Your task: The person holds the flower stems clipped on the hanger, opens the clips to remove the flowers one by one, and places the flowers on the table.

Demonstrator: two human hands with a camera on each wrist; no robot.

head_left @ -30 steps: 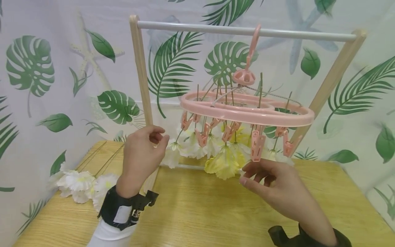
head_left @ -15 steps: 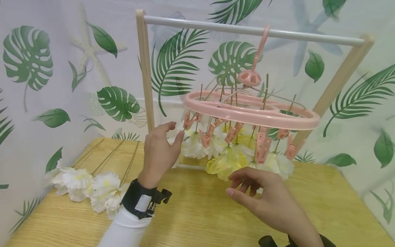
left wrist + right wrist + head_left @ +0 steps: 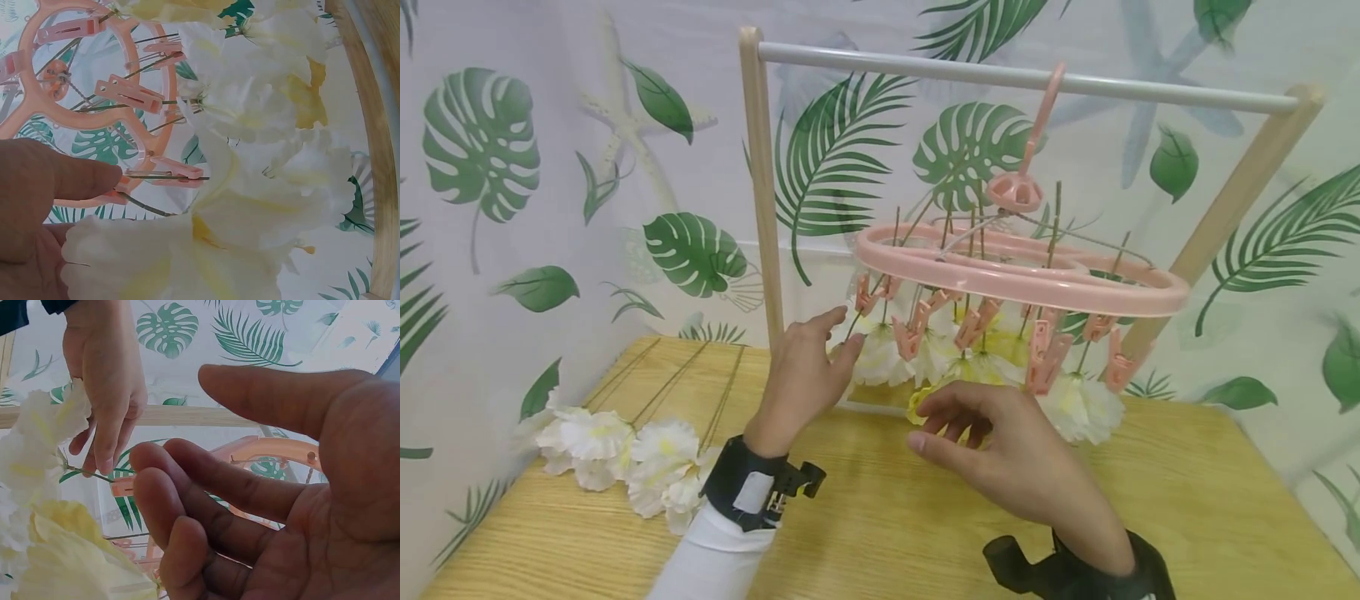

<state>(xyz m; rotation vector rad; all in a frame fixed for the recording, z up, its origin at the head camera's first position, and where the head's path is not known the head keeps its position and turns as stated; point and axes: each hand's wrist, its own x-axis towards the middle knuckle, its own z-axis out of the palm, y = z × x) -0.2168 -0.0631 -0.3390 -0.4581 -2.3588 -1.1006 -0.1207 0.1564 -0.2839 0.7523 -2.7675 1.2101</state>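
A pink round clip hanger (image 3: 1022, 279) hangs by its hook, its clips holding several white and yellow artificial flowers by their stems, blossoms down. My left hand (image 3: 808, 367) is at the hanger's left side, thumb and forefinger apart near a clothes peg (image 3: 867, 293) and the stem of a white flower (image 3: 175, 256). Contact with either is unclear. My right hand (image 3: 1000, 437) hovers below the hanger, fingers loosely bent and holding nothing. It covers most of a yellow flower (image 3: 917, 404) in the head view; the right wrist view shows pale yellow petals (image 3: 75, 556) beside its fingers.
A stand with wooden posts (image 3: 763, 192) and a white rail (image 3: 910, 65) bears the hanger. White flowers (image 3: 655, 462) with long stems lie on the left of the wooden table (image 3: 880, 517). A leaf-patterned cloth (image 3: 572, 308) hangs behind.
My left hand has moved right, up to the leftmost clip and flower. My right hand has shifted left, away from the front clip. The view has turned slightly, and the hanger still hangs.
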